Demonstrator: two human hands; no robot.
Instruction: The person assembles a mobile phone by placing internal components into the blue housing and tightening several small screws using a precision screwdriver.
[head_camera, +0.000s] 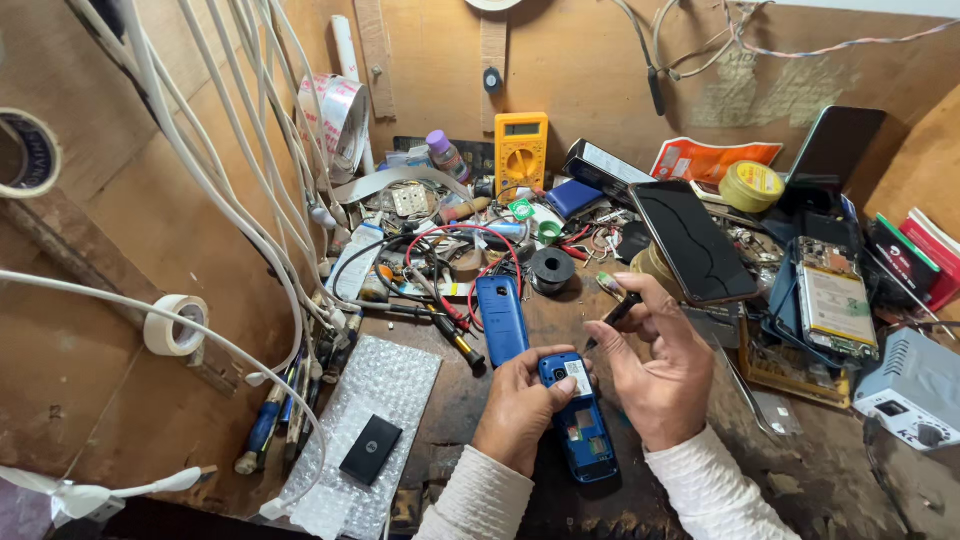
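— What do we have nearest to us?

— Our left hand (518, 408) has its fingers closed around the top of a blue phone (580, 420) that lies opened, back up, on the counter (470, 400), near the front edge at the centre. Our right hand (658, 372), just right of it, pinches a thin dark tool (618, 313) between thumb and fingers, tip pointing down toward the phone.

— And to the left?

— A sheet of bubble wrap (375, 430) with a small black battery (370, 449) lying on it.

— Farther out?

— A blue back cover (501, 318) lies just beyond the phone, beside red and black probe leads (455, 290). To the right, a black smartphone (692, 243) with a cracked screen leans up. Against the far wall stands a yellow multimeter (521, 150).
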